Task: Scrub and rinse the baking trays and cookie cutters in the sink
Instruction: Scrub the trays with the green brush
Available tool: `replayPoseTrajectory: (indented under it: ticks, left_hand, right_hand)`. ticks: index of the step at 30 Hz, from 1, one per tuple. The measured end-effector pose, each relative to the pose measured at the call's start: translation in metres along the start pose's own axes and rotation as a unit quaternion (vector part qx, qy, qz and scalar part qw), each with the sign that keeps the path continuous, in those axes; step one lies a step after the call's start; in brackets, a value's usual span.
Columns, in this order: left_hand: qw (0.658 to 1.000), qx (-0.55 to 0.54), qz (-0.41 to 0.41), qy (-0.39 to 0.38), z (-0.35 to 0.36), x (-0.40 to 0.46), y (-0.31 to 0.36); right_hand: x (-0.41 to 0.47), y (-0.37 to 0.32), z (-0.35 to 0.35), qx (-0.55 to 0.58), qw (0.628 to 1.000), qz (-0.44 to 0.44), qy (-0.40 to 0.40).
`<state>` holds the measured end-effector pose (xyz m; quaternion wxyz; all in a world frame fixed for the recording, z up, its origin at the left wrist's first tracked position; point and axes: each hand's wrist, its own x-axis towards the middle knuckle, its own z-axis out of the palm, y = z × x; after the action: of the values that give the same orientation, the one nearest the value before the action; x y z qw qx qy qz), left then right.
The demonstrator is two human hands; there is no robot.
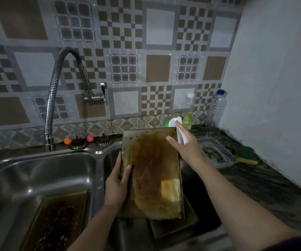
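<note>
A brown-stained rectangular baking tray (153,171) is held tilted over the right basin of the steel double sink (99,154). My left hand (118,183) grips its left rim, thumb on the inner face. My right hand (186,147) holds a white object (180,133), perhaps a bottle, at the tray's far right corner, with the index finger stretched onto the tray. A second tray (173,227) lies under it in the right basin. Another dirty tray (55,223) lies in the left basin.
A flexible chrome tap (55,98) arches over the left basin, its handle (103,91) on the tiled wall. On the right counter are a green bottle (187,120), two clear bottles (216,107), a clear container (216,153) and a green-yellow sponge (245,154).
</note>
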<state>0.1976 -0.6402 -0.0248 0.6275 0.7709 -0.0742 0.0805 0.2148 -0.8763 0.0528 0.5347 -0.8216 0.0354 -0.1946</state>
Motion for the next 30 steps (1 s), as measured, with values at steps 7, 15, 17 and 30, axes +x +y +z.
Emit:
replayPoseTrajectory:
  ticks: [7,15,17,30]
  left_hand:
    - [0.998,-0.044,0.032,0.038,0.01,-0.005,0.015]
    - [0.991,-0.082,0.048,0.098,0.057,0.021,0.04]
    - [0.989,-0.075,0.038,0.121,0.063,0.029,0.04]
    - [0.981,-0.074,0.041,0.174,0.091,0.049,0.054]
  right_hand:
    - [0.008,-0.003,-0.018,-0.175,0.98,0.024,0.096]
    - [-0.038,0.001,0.026,-0.177,0.984,-0.027,0.019]
    - [-0.071,0.011,0.039,-0.169,0.983,-0.071,-0.015]
    - [-0.029,-0.004,0.023,-0.159,0.973,-0.15,-0.077]
